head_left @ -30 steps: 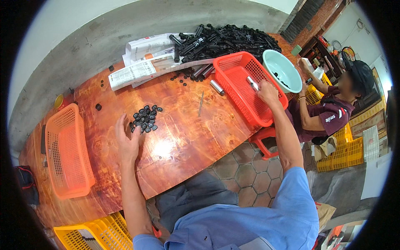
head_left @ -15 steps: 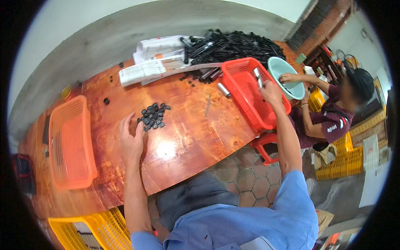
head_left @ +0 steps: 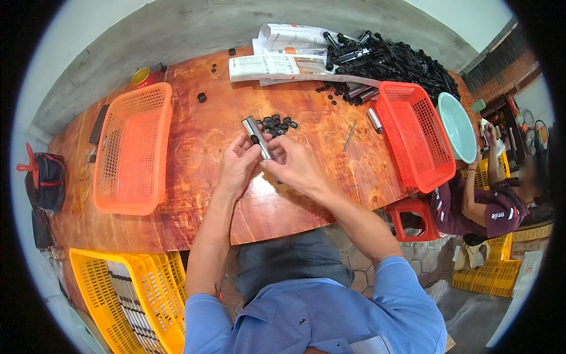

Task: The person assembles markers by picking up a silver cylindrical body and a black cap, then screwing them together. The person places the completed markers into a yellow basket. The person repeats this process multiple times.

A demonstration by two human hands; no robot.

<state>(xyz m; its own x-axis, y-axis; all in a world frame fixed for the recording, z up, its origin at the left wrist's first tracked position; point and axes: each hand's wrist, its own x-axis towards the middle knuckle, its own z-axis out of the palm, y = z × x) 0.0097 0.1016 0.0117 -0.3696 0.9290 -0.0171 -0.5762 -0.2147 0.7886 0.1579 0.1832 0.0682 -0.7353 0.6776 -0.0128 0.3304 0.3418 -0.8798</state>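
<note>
A shiny metal tube is held tilted above the table, its upper end pointing away from me. My right hand is closed on the tube's lower part. Close against the tube's side, my left hand pinches a small black cap; whether its fingers also grip the tube is partly hidden. Just beyond both hands lies a pile of small black caps. To the right, a second metal tube rests beside the red basket, and a thin metal rod lies nearer.
An orange basket sits at the left, above a yellow crate holding tubes. At the back, newspaper borders a heap of black parts. A light-blue basin and a co-worker are at the right.
My right hand has come from the red basket to the middle with the metal tube. My left hand has left the table near the caps and now meets it. The view has swung right-to-left.
</note>
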